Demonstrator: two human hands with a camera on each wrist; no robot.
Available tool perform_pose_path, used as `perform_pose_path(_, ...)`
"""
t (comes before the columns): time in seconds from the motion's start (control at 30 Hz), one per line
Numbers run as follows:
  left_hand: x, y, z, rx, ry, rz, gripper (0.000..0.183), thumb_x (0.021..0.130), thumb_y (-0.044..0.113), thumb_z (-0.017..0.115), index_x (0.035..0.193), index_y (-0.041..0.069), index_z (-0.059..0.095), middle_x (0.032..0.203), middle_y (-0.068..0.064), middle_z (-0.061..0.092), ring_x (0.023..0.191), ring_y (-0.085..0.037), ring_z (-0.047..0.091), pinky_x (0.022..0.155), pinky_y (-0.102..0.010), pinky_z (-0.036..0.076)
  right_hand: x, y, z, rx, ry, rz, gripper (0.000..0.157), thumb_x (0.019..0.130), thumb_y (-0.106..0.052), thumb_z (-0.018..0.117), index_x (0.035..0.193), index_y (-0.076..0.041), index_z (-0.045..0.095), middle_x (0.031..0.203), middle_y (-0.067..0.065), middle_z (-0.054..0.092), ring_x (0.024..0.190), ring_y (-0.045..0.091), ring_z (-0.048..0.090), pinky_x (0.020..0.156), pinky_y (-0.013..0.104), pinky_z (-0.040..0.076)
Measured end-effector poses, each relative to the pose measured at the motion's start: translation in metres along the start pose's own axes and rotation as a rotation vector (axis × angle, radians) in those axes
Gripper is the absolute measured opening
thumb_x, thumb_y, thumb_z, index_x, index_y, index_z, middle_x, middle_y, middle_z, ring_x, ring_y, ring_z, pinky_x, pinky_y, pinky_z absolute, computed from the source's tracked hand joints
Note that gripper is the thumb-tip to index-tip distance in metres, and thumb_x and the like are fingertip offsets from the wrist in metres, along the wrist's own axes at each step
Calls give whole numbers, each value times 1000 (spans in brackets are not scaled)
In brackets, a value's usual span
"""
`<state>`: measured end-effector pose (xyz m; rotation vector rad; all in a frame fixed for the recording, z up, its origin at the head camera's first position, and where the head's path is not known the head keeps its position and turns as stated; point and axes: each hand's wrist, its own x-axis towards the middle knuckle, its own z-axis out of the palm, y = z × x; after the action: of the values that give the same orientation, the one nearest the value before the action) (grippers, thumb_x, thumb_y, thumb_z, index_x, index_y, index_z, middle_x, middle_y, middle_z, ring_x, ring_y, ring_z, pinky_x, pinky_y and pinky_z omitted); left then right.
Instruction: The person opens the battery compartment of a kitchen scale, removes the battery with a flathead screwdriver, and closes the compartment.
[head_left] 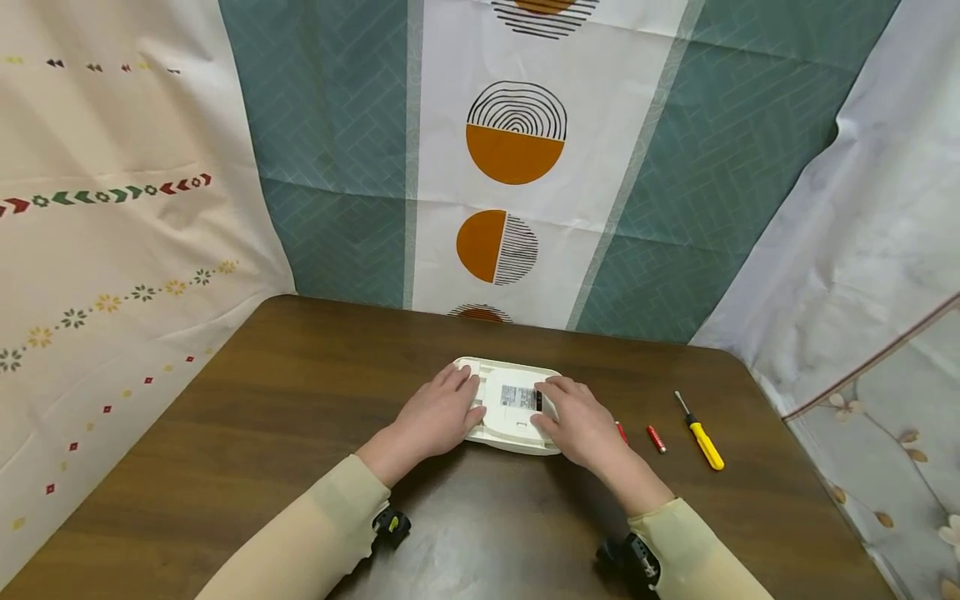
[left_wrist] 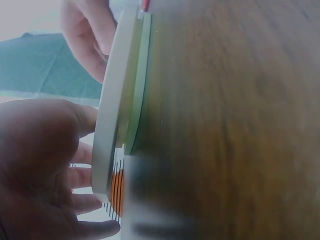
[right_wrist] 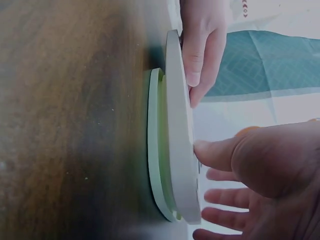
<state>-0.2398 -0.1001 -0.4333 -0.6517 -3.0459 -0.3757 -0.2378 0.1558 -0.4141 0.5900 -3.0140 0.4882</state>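
A flat white plastic device (head_left: 517,421), which looks like a kitchen scale turned underside up, lies on the table with a printed label facing up. Its thinner pale green plate (right_wrist: 156,145) faces the tabletop. My left hand (head_left: 442,412) rests on the device's left end, with extended fingers and the thumb on the surface. On the right end, my right hand (head_left: 581,421) touches the underside beside the label, next to a dark slot. The right wrist view has its thumb (right_wrist: 215,154) against the surface and the other fingers spread.
Right of the device lie a red battery (head_left: 656,439) and another red piece (head_left: 621,432) partly hidden behind my right hand. A screwdriver (head_left: 705,446) with a yellow handle lies farther right. Patterned cloths (head_left: 337,167) hang around the brown table (head_left: 315,375).
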Motion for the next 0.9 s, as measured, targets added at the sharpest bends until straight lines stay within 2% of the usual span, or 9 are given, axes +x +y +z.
perform_pose_path(0.17,-1,3,-1,12,5,2,62,115,40,60,163,1,52,172,-20,42,163,-41,32,127,-58,38,-9,0,-2,4,-9,18,66,102,-35,82,157,-6,60,165,22,50,152,46,47,109,69,52)
perform_pose_path(0.33,-4,4,-2,16,1,-2,63,115,41,60,163,2,53,172,-20,42,163,-41,33,127,-59,38,-15,0,-5,20,-61,39,79,98,-44,85,161,-8,56,171,21,43,156,45,41,109,76,47)
perform_pose_path(0.47,-6,5,-2,5,14,4,62,114,40,61,162,1,54,172,-21,42,162,-42,33,127,-59,38,-18,1,-5,36,-81,33,86,94,-50,88,161,-8,56,172,21,41,157,45,39,111,76,45)
perform_pose_path(0.63,-8,6,-1,-9,38,-8,61,114,39,62,161,1,55,173,-26,38,161,-47,33,126,-62,38,-20,5,-1,65,-88,-9,91,89,-48,93,160,-7,57,170,23,42,157,45,39,114,70,46)
perform_pose_path(0.9,-13,9,-1,-37,46,-28,66,111,44,67,162,4,54,174,-29,32,158,-52,35,125,-63,38,-21,9,2,52,-101,-26,100,81,-40,101,162,-4,55,170,26,41,157,49,37,119,69,42)
